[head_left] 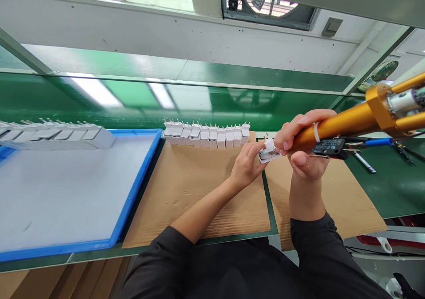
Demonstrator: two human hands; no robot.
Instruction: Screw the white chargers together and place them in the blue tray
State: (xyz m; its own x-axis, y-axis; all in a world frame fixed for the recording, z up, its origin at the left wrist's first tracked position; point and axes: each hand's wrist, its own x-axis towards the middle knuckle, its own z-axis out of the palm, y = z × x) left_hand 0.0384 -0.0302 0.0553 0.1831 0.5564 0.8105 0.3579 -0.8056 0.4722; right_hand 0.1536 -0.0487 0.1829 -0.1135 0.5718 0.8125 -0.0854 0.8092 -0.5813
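My left hand [246,165] is closed on a small white plug adapter [269,152], held above the brown cardboard sheet [192,188]. My right hand [303,144] is wrapped round the golden handle of a hanging power tool [352,119], whose tip meets the adapter. A black switch block [328,147] sits under the tool's handle. Behind my hands, a row of several white adapters [207,134] stands along the cardboard's far edge.
A blue tray with a grey liner [66,188] lies to the left, with another row of white adapters [53,134] along its far side. A second cardboard sheet [345,201] lies to the right. A pen [364,162] rests on the green mat, beyond it a green conveyor belt [199,104].
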